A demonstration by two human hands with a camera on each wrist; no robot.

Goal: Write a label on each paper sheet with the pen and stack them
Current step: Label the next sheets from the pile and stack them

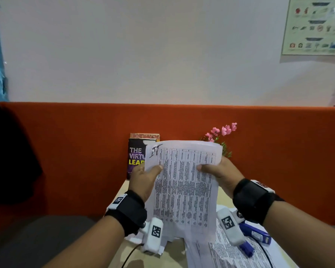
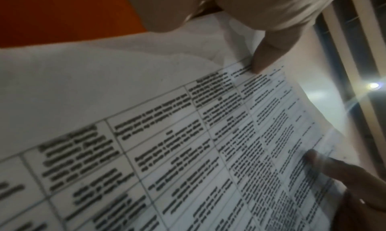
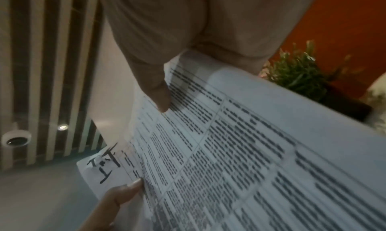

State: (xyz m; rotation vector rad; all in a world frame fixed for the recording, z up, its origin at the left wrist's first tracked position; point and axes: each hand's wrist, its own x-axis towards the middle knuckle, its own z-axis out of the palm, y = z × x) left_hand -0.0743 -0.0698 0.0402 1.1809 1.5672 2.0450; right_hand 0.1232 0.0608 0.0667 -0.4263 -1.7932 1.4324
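A bundle of printed table sheets [image 1: 184, 190] stands upright above the desk, held by both hands at its side edges. My left hand [image 1: 143, 176] pinches the left edge, thumb on the front; my right hand [image 1: 219, 171] pinches the right edge the same way. A handwritten black label [image 1: 156, 149] marks the top left corner of the front sheet [image 3: 229, 152], and it shows again [image 3: 104, 165] in the right wrist view. The left wrist view shows my left thumb [image 2: 269, 53] on the sheet [image 2: 167, 135]. A blue pen-like object [image 1: 256, 234] lies on the desk under my right wrist.
More printed sheets [image 1: 230, 254] lie on the desk at the lower right. A book [image 1: 135, 157] leans against the orange partition [image 1: 278, 142], with a pink-flowered plant [image 1: 222, 132] beside it. A black cable [image 1: 132, 254] runs off the desk's front edge.
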